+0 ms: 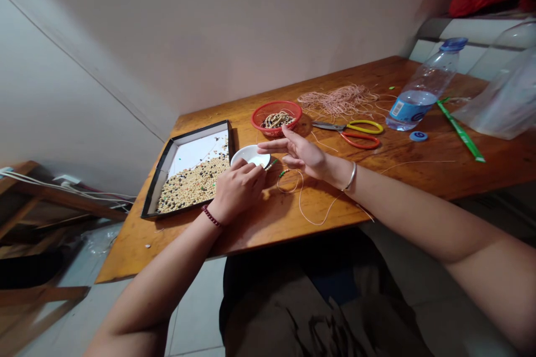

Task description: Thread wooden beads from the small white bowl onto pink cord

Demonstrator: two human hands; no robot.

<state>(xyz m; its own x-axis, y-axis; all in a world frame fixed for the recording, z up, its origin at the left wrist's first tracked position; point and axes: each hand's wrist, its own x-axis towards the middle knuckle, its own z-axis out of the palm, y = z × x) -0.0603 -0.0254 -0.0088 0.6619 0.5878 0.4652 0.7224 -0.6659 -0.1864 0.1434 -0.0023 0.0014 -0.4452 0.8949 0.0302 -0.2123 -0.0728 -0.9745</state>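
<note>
My left hand (240,188), with a dark red bead bracelet at the wrist, is closed in front of a small white bowl (256,157). A short beaded string (271,165) with pale and green beads comes out at its fingertips. To the right, my right hand (307,155) is held over the bowl's right side, fingers stretched out and apart, with nothing visible in it. Below it, a thin pale cord (312,222) loops across the table, with a few green beads (283,173) on it. The left fingertips are partly hidden.
A black-edged tray (164,170) of loose beads lies at left. Behind stand a red basket (256,122) with beaded strands, a cord bundle (341,101) and scissors (355,133). At right are a water bottle (414,103), blue cap (419,136) and green strip (463,133) on the wooden table (259,231).
</note>
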